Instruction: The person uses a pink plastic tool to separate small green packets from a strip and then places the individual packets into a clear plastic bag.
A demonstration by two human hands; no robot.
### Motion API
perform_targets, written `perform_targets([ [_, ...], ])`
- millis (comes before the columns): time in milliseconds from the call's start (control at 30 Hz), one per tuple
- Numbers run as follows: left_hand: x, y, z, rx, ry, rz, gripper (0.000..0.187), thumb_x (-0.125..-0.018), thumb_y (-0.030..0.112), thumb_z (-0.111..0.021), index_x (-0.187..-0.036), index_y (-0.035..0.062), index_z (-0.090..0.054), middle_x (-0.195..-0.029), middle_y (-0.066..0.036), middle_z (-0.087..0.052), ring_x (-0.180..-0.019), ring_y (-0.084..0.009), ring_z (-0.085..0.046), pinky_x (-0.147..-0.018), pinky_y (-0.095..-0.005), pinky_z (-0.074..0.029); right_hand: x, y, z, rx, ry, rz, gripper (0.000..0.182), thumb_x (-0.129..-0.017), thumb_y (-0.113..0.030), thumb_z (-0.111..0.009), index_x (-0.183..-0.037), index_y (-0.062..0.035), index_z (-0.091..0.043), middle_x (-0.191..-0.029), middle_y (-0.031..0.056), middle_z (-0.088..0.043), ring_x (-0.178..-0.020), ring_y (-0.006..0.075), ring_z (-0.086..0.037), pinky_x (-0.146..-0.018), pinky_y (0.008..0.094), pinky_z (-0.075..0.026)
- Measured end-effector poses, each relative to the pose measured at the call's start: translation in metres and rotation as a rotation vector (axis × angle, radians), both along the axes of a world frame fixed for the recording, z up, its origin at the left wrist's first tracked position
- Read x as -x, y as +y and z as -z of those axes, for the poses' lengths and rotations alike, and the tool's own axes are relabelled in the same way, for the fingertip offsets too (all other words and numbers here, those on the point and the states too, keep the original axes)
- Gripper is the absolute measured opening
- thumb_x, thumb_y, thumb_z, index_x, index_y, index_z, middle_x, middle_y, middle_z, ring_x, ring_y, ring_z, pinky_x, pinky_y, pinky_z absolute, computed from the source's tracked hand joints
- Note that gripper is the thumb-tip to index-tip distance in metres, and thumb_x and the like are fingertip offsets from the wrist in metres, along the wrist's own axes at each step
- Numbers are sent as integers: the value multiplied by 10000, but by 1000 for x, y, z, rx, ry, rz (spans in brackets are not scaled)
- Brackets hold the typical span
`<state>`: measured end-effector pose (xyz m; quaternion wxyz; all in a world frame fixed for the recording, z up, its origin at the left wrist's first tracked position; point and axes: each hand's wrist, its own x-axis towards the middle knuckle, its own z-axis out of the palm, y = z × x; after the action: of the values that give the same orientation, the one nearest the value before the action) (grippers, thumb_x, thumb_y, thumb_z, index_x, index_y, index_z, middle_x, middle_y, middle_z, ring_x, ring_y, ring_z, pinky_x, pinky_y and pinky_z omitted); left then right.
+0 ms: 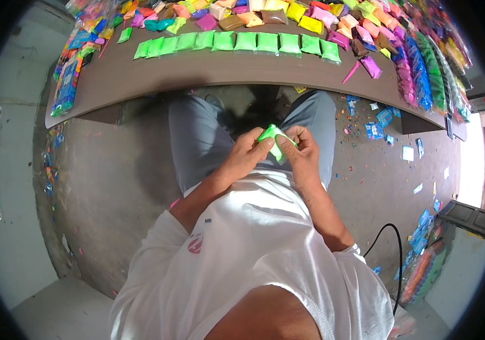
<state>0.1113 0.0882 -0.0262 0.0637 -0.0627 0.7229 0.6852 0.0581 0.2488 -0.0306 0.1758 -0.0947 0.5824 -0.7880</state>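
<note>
Above my lap, both hands hold one small bright green packet point(275, 141) in a clear wrapper. My left hand point(249, 148) pinches its left side, the thumb lying against the face of the packet. On the other side my right hand point(303, 148) grips the edge between thumb and curled fingers. What fills the packet looks soft, and the fingers cover part of it. On the brown table point(197, 72) ahead, a row of similar green packets point(223, 41) lies side by side.
A heap of many-coloured packets point(253, 17) covers the table's far side. Long bagged strips point(419, 71) hang over its right end, and blue packs point(68, 85) lie at the left end. A pink stick point(351, 72) rests near the front edge. Wrappers point(374, 130) litter the floor.
</note>
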Motion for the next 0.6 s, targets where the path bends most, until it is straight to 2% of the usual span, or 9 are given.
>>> perform_targets([
  [67, 0, 2, 4, -17, -21, -27, 277, -950, 301, -568, -908, 27, -562, -714, 2, -521, -646, -64, -461, -571, -239, -380, 5, 2, -12, -176, -19, -112, 199, -907, -86, -647, -1063, 7, -565, -863, -10, -589, -747, 55, -509, -663, 204, -426],
  [167, 0, 1, 10, 5, 21, -10, 259, -947, 286, -583, -921, 28, -568, -734, 8, -533, -652, -59, -462, -590, -231, -398, 8, 5, -12, -158, -13, -187, 268, -911, -90, -642, -1137, 24, -553, -870, -10, -592, -755, 54, -509, -666, 207, -425],
  [267, 2, 3, 3, -68, 51, -44, 264, -946, 296, -588, -955, 32, -580, -782, 1, -552, -684, -50, -469, -619, -230, -414, 1, 1, -5, -17, 3, -104, 229, -923, -100, -630, -1107, 20, -565, -880, -13, -592, -762, 50, -503, -673, 203, -425],
  [300, 2, 3, 5, -68, 53, -45, 264, -946, 296, -588, -955, 32, -580, -782, 1, -552, -684, -50, -469, -619, -230, -414, -1, 1, -2, -17, 4, -105, 229, -923, -100, -630, -1107, 20, -565, -880, -13, -592, -762, 50, -503, -673, 203, -425],
  [367, 3, 6, 11, -50, 131, -100, 284, -939, 269, -599, -862, 2, -541, -696, 13, -481, -635, -48, -387, -530, -250, -349, -4, 2, 4, -10, 118, -60, 207, -934, -115, -617, -1085, 20, -574, -896, -13, -597, -773, 47, -501, -687, 199, -425],
  [467, 2, 6, 11, 36, 142, -104, 289, -944, 266, -593, -868, -5, -530, -709, -10, -497, -645, -63, -398, -541, -263, -361, 1, 3, -5, -20, 18, -104, 195, -938, -124, -614, -1071, 18, -596, -903, -16, -601, -781, 43, -503, -692, 193, -420],
  [600, 1, 10, 14, 96, 175, -106, 295, -942, 264, -593, -877, -12, -515, -714, -52, -508, -649, -95, -418, -558, -292, -385, 5, 4, -3, -119, 28, -135, 191, -934, -126, -621, -1060, 18, -619, -888, -25, -600, -770, 42, -499, -684, 192, -414],
])
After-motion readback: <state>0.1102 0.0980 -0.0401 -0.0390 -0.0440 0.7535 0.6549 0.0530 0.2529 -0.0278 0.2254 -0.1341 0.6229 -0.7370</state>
